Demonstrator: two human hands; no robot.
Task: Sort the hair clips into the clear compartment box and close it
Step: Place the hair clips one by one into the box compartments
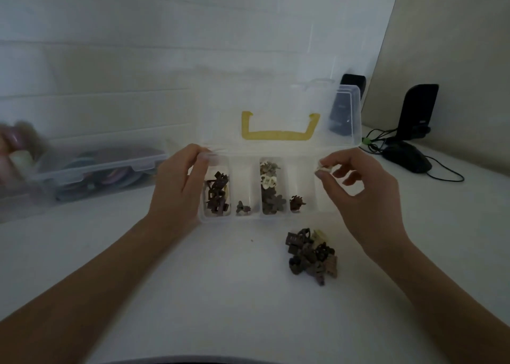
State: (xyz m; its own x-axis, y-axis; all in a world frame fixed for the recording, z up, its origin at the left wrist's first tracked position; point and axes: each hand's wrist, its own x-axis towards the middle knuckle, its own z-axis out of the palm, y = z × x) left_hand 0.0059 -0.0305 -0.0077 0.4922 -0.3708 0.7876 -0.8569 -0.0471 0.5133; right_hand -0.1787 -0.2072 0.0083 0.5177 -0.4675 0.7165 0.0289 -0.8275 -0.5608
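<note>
Dropping a pale clip into the last compartment

My right hand [356,181], right of centre, pinches a small cream hair clip [323,166] between thumb and forefinger, the other fingers loosely curled, just above the empty rightmost compartment of the clear compartment box [259,216] at mid-frame. My left hand [179,181] grips the box's left end, thumb on the far-left corner by the hinge; the lid [278,101] with its yellow handle [280,131] stands open behind. Four compartments already hold clips, and the unsorted pile [311,256] lies on the white table [220,294] below the box. The risks, as I judge them: the clip could bounce out off the rim or land beside the dark flower clip [296,203] next door if I let go too high, and the upright lid could tip shut if my left hand jolts the box.
</note>
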